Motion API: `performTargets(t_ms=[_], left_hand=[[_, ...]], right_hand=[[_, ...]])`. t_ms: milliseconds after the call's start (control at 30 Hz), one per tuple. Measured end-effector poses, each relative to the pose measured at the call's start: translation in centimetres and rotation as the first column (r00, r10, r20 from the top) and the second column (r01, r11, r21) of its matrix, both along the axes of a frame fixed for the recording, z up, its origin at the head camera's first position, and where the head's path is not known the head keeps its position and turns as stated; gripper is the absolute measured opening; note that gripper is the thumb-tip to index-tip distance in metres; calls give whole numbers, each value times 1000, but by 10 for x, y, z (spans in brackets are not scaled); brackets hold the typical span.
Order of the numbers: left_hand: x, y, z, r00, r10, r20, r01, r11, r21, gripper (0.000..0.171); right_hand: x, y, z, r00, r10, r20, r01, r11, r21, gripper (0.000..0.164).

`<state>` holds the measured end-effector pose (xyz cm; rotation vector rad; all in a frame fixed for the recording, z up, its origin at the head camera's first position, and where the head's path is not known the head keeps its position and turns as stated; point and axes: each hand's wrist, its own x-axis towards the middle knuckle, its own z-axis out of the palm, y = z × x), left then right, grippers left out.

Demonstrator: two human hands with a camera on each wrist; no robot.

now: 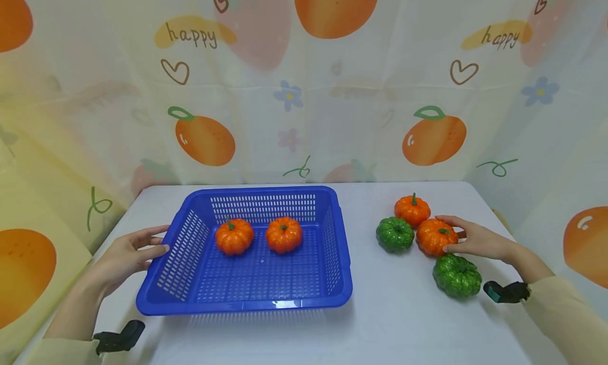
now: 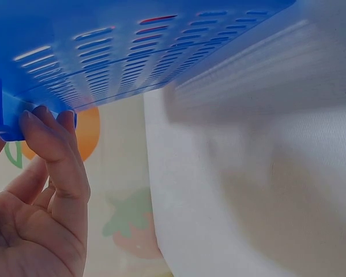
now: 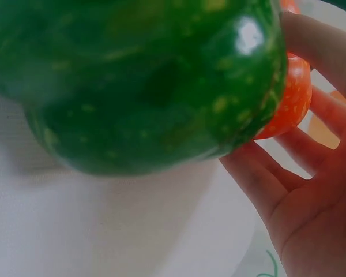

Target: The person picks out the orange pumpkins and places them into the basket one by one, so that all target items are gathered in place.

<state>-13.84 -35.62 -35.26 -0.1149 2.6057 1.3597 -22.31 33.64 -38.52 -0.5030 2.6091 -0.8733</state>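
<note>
My left hand [image 1: 130, 255] grips the left rim of a blue plastic basket [image 1: 244, 306]. In the left wrist view, its fingers [image 2: 60, 150] curl up under that rim. Two small orange pumpkins, one on the left [image 1: 235, 237] and one on the right [image 1: 284, 234], sit in the basket. Over on the right, my right hand [image 1: 484, 242] holds an orange pumpkin [image 1: 434, 238] between thumb and fingers. A green pumpkin [image 1: 457, 276] lies just in front of that hand and fills much of the right wrist view, partly hiding the held orange pumpkin [image 3: 291, 101].
Behind the held pumpkin is another orange pumpkin [image 1: 411, 211], with a second green pumpkin [image 1: 395, 234] to its left. Everything stands on a white table [image 1: 380, 323]. A printed curtain [image 1: 313, 127] hangs along the back and sides.
</note>
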Motion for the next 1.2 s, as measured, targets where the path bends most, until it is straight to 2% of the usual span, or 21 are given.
performTargets(t_ms=[433,967,1200], left_hand=[[0,0,1,1000,-4,-5,4,1000,0,74],[-1,-2,-1,1000,-6,-11,6,1000,20,73],[-1,-2,-1,1000,2,0,-2,1000,22,73]], right_hand=[[4,0,7,996,8,-87,-10,1000,-18,77],[8,-7,24,994,26,-105,-34,997,-72,77],[8,-11,31,990,39,-135,-47,997,-56,76]])
